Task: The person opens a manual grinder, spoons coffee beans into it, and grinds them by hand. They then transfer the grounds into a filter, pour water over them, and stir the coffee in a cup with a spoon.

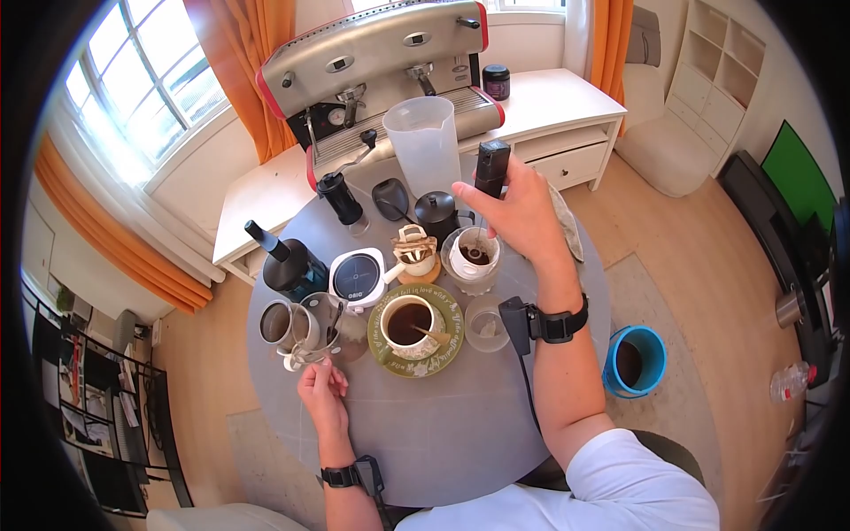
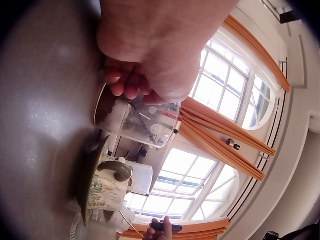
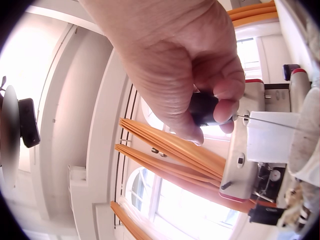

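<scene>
Up over the far right of the table, my right hand (image 1: 522,205) grips the black handle of a handheld frother (image 1: 491,166). In the right wrist view its thin metal rod (image 3: 270,121) slants away from the handle. Below it stands a white cup (image 1: 457,257) with dark brown contents, set on a glass vessel (image 1: 478,285). My left hand (image 1: 324,398) lies near the table's front left with fingers loosely curled and nothing in them. A clear glass (image 2: 135,122) stands right beyond those fingers. Between the hands, a coffee cup (image 1: 390,323) with a spoon sits on a green saucer (image 1: 416,368).
Around them stand a white scale (image 1: 358,276), a dark bottle (image 1: 297,265), a hand grinder (image 1: 340,199), a tall plastic pitcher (image 1: 421,146), a black pot (image 1: 436,217) and a small glass (image 1: 486,323). An espresso machine (image 1: 381,53) is behind; a blue bucket (image 1: 655,354) is on the floor.
</scene>
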A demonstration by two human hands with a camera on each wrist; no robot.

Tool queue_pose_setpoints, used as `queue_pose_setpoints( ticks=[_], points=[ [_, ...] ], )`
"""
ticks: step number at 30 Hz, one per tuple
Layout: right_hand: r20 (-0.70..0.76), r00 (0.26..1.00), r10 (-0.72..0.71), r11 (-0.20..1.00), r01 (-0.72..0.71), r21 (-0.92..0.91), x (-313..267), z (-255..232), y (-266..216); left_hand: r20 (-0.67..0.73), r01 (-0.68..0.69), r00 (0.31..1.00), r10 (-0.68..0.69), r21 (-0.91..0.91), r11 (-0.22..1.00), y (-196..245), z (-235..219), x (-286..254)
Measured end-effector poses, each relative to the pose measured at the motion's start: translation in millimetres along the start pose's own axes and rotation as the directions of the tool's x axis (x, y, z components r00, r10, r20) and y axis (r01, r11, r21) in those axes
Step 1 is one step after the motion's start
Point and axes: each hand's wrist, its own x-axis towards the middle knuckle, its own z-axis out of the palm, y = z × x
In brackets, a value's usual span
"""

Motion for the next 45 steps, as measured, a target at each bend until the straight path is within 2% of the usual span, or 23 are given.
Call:
queue_pose_setpoints(
  ticks=[45],
  points=[
    [0.001,1.0,0.004,1.0,-0.004,0.025,0.6,1.2,1.2,-0.007,0.012,1.0,-0.012,0.047,0.999,1.9,-1.1,-1.0]
  ],
)
